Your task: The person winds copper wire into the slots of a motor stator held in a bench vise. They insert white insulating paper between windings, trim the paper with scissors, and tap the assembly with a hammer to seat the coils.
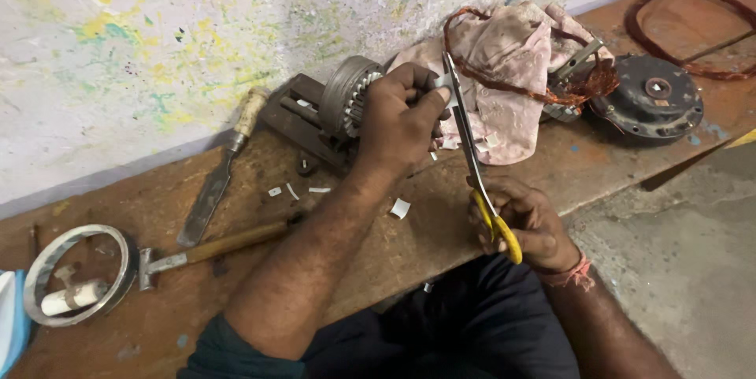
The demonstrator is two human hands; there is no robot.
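Workbench [157, 308]: paper strip [442, 83] half-hidden, left hand [398, 123].

The right hand [526, 225] grips yellow-handled scissors [471, 150], blades pointing up toward the wall. The left hand [400, 117] pinches a small white strip [441, 82] at the blades with its fingers [431, 103]. White offcuts [400, 207] lie on the wooden table [378, 253]. Behind the left hand sits a metal stator core [350, 94], beside a pink cloth [512, 72] draped with copper wire [583, 87].
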